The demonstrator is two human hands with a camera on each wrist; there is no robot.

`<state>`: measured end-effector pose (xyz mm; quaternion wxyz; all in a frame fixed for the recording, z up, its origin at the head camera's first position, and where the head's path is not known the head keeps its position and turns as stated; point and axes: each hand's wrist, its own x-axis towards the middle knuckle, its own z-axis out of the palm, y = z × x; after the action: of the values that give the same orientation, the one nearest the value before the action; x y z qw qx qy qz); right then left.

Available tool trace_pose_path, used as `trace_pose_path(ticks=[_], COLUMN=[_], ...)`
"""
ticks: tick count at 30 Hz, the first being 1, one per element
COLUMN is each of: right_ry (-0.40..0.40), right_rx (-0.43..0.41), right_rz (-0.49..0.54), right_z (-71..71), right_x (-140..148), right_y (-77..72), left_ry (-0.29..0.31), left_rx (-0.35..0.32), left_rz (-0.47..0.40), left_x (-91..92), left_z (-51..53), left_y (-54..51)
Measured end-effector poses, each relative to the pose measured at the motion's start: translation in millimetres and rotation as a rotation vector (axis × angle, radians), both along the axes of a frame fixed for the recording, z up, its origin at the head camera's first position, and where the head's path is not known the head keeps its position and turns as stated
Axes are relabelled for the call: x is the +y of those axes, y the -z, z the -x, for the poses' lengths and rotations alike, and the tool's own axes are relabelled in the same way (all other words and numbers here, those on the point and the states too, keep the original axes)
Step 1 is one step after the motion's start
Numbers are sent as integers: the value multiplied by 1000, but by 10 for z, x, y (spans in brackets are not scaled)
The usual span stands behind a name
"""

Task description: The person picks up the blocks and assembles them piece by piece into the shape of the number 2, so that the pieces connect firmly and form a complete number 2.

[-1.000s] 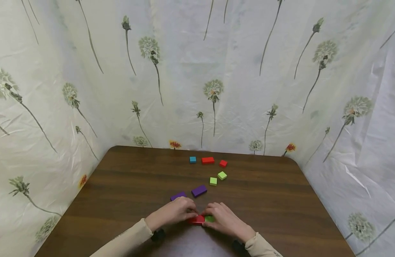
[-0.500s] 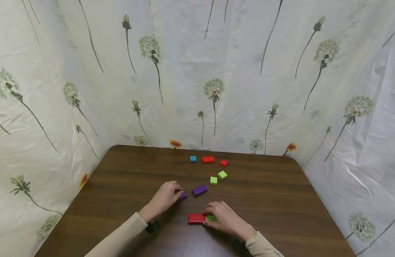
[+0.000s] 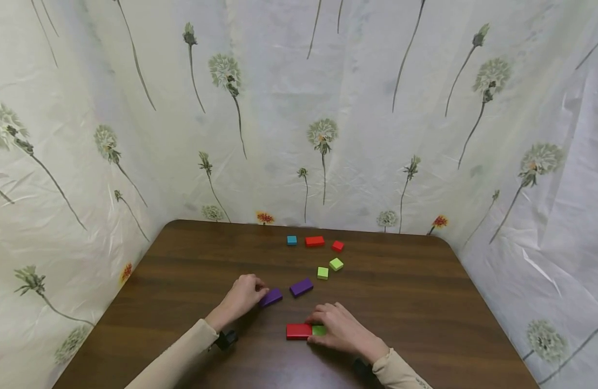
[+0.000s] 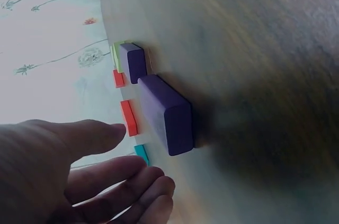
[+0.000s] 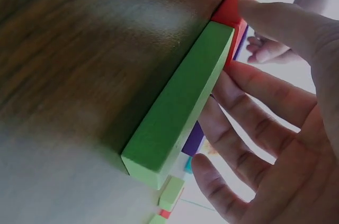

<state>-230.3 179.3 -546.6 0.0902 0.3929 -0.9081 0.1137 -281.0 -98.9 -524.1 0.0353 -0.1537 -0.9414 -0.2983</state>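
Note:
A red block point(image 3: 298, 332) lies end to end with a green block point(image 5: 175, 99) near the front of the table. My right hand point(image 3: 344, 332) spans their join, its thumb on the near side and fingers on the far side, pinching the green block beside the red one. The palm hides much of the green block in the head view. Beside a purple block point(image 3: 271, 297), my left hand point(image 3: 239, 300) has its thumb and fingers apart. That block stands clear of the fingers in the left wrist view. Another purple block point(image 3: 301, 287) lies to its right.
Two light green blocks point(image 3: 323, 273) lie beyond the purple ones on the brown wooden table point(image 3: 405, 302). Farther back are a small blue block point(image 3: 291, 240), a longer red block point(image 3: 315, 241) and a small red block point(image 3: 337, 246). A floral curtain point(image 3: 269, 119) surrounds the table.
My left hand has left the near red block and moved forward and left to the left purple block, which it now uncovers more. The right hand has stayed at the join.

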Motion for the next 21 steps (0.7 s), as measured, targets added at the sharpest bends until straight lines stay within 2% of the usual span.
trace_pose_path(ticks=[5, 14, 21], right_ry=[0, 9, 43], right_rx=[1, -27, -67], right_rz=[-1, 5, -12], right_z=[8, 18, 55], right_x=[-2, -8, -22], right_y=[4, -12, -114], left_ry=[26, 82, 108], left_rx=[-25, -14, -15], left_rz=[-5, 18, -6], left_x=[-32, -54, -64], left_z=[8, 8, -15], left_y=[42, 106, 136])
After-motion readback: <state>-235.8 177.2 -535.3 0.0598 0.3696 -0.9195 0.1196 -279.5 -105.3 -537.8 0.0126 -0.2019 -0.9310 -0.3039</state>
